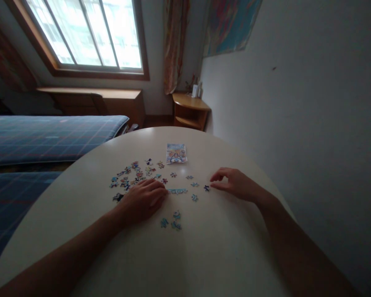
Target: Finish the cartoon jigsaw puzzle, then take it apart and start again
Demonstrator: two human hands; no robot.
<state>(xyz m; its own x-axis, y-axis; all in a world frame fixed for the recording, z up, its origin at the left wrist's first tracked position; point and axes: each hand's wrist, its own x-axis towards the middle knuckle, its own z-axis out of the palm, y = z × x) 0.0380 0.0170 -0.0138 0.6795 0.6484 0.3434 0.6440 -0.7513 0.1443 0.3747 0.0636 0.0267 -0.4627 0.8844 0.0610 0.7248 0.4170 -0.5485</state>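
Note:
My left hand rests on the table palm down, its fingers laid together and slightly bent. Its fingertips touch or nearly touch the left end of a joined strip of jigsaw pieces; what lies under the palm is hidden. Thumb and fingers apart, my right hand hovers low beside a dark jigsaw piece, holding nothing visible. Between the hands lie loose light-blue pieces. Past my left hand spreads a pile of mixed jigsaw pieces. Closer to me is a small group of blue pieces.
A small printed picture packet lies toward the far side of the round white table. A bed with a plaid cover stands to the left. The white wall runs along the right, and a wooden corner shelf stands behind.

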